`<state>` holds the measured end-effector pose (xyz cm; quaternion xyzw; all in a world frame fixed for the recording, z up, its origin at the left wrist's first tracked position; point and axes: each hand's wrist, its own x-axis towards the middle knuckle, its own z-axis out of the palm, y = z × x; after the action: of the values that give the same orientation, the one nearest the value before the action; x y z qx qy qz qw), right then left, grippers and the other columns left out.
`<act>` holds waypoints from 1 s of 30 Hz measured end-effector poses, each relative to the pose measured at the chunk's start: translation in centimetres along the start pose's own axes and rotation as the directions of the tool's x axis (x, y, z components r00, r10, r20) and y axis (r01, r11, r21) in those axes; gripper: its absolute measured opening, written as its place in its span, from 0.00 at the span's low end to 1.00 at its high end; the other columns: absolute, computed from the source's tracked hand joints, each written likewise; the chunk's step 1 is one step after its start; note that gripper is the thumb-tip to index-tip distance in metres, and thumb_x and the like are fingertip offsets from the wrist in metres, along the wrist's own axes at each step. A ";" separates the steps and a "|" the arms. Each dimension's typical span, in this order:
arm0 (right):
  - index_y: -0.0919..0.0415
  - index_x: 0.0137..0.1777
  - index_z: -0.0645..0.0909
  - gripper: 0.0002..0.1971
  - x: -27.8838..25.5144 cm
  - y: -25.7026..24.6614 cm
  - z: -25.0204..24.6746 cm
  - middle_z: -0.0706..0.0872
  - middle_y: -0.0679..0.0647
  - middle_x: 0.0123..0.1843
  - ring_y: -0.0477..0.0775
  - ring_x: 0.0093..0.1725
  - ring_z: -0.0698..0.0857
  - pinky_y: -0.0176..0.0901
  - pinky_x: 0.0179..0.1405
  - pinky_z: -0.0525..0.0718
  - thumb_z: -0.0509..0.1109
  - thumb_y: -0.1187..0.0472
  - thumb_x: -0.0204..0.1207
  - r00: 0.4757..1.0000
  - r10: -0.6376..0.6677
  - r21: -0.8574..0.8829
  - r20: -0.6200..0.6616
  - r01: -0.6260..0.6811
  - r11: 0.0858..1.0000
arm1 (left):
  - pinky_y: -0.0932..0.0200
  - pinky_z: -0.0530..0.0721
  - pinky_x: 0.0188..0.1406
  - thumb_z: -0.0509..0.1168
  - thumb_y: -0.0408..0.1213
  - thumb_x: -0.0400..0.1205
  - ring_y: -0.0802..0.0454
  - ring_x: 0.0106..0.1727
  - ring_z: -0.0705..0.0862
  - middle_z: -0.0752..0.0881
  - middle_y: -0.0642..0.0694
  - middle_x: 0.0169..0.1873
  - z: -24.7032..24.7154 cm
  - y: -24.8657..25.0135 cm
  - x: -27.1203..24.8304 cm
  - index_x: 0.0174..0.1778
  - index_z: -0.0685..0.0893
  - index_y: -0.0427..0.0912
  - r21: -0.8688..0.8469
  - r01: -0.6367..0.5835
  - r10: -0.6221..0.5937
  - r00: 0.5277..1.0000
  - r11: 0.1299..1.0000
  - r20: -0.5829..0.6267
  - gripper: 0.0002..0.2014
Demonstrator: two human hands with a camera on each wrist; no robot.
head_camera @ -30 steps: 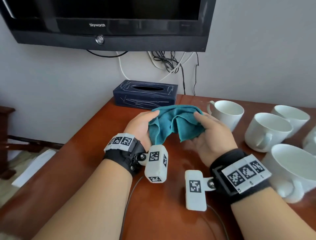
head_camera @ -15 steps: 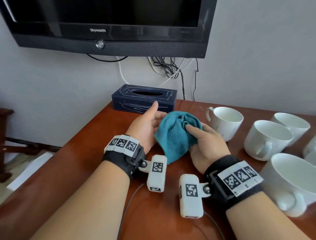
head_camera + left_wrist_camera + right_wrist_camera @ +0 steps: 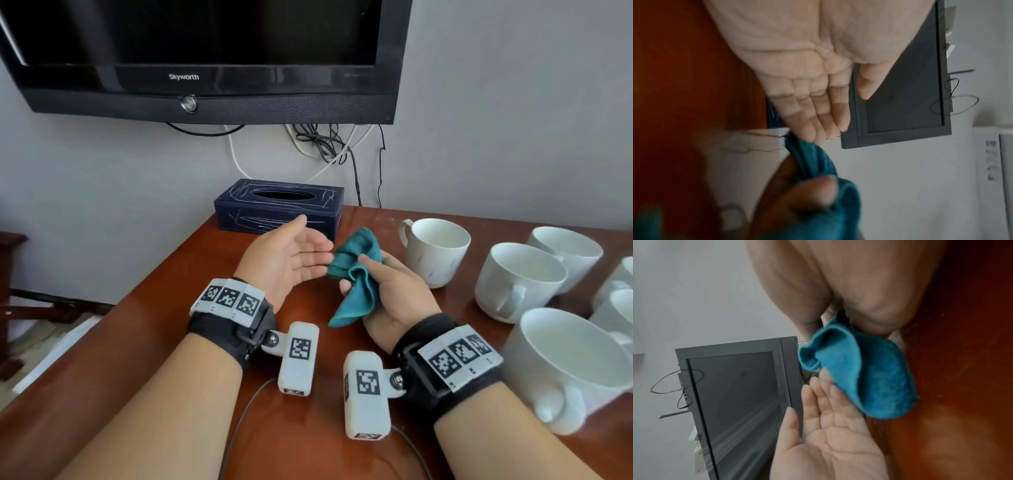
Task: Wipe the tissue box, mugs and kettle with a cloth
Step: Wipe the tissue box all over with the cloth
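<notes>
The right hand [image 3: 387,294] pinches the soft, limp teal cloth [image 3: 356,274]; the left hand [image 3: 287,260], at nine o'clock, lies flat, holding nothing. Bunch its middle for wiping.

A hotel-style room: a wall-mounted Skyworth television [image 3: 205,58] above a wooden desk [image 3: 137,342] with white mugs [image 3: 513,284] and a tissue box [image 3: 277,209].

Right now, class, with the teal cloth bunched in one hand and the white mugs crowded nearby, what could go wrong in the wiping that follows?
1. The right hand alone grips the bunched teal microfibre cloth; the left hand is open, so a loose fold may slip or drag.
2. The white ceramic mugs stand close together beside the right forearm; an elbow sweep might knock one.
3. The dark blue tissue box is free-standing and could slide when wiped one-handed.
</notes>
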<state>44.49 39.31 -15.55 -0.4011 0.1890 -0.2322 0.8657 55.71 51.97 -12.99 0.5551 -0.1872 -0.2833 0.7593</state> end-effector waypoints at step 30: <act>0.47 0.77 0.79 0.23 -1.4 -0.3 1.2 0.90 0.61 0.68 0.59 0.63 0.90 0.59 0.64 0.87 0.70 0.60 0.83 0.981 -0.007 0.060 0.195 -0.005 0.998 | 0.47 0.94 0.48 0.68 0.23 0.86 0.38 0.51 0.94 0.92 0.32 0.48 1.9 -0.8 -1.3 0.49 0.82 0.34 -0.078 0.088 -0.074 0.982 0.993 0.172 0.04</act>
<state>43.87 40.65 -14.34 -0.3957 0.0959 -0.1978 0.8917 53.42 51.26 -13.10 0.5033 -0.2160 -0.3677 0.7516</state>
